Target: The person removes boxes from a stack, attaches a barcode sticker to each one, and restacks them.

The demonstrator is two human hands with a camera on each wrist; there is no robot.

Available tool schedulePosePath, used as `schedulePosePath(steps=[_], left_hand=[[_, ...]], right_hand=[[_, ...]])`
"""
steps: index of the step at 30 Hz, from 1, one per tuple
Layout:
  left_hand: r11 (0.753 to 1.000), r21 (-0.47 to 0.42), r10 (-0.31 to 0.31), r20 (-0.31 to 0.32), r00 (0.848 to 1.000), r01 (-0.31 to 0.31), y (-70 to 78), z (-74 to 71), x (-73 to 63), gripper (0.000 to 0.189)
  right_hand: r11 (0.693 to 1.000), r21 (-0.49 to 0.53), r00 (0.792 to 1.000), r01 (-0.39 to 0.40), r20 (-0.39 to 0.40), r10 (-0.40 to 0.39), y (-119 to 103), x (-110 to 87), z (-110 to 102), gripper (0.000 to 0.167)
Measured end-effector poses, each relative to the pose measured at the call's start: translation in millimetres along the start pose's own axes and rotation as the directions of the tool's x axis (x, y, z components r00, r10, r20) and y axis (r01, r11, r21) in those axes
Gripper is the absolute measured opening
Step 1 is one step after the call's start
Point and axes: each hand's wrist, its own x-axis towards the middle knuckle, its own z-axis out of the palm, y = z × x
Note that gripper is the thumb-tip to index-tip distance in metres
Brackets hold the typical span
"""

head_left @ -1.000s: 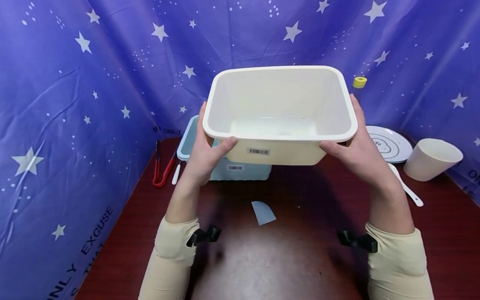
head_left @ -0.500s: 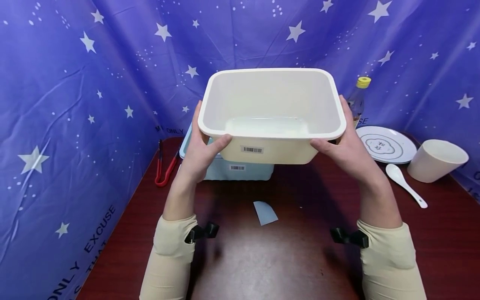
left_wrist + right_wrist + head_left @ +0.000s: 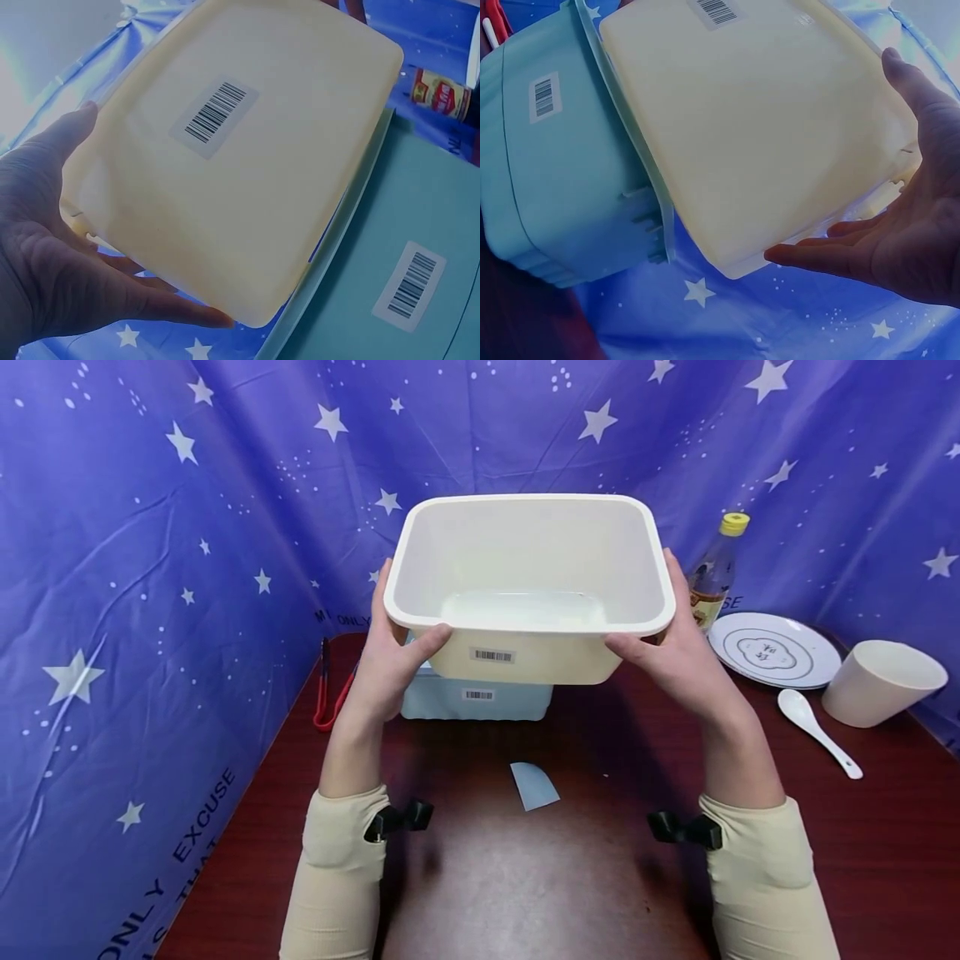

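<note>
Both hands hold up a cream plastic storage bin (image 3: 525, 556), with nothing inside it, by its two short ends. My left hand (image 3: 384, 668) grips the left end, thumb against the front wall and fingers along the side. At the opposite end my right hand (image 3: 678, 664) mirrors that grip. In the head view the cream bin overlaps a light blue bin (image 3: 438, 700) standing on the table, hiding most of its top. In the left wrist view the cream bin's barcode label (image 3: 215, 112) shows, with the blue bin's wall (image 3: 375, 217) close beside it.
Red-handled tongs (image 3: 322, 693) lie at the left. At the right are a yellow-capped bottle (image 3: 712, 581), stacked plates (image 3: 810, 652), a white spoon (image 3: 817, 731) and a cream cup (image 3: 870, 693). A blue-grey paper piece (image 3: 534, 787) lies mid-table; a starry curtain (image 3: 247, 527) surrounds the table.
Both hands and the cream bin have shifted left in the head view. The bottle and spoon now show more fully, while the blue bin is more covered.
</note>
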Motion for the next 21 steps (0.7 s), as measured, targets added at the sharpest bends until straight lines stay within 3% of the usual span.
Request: schedulePosePath(steps=[11,21], left_hand=[[1.000,-0.017,0.024,-0.007,1.000,-0.024,2.5,-8.0,-0.1,0.117],[0.998,-0.038,0.042,-0.016,0.999,-0.042,2.7,-13.6,0.7,0.113]], right_hand=[[0.998,0.025,0.998,0.053,0.016,-0.053,2,6.1,10,0.104],[0.999,0.027,0.999,0.043,0.016,-0.043,4,10.5,15,0.109]])
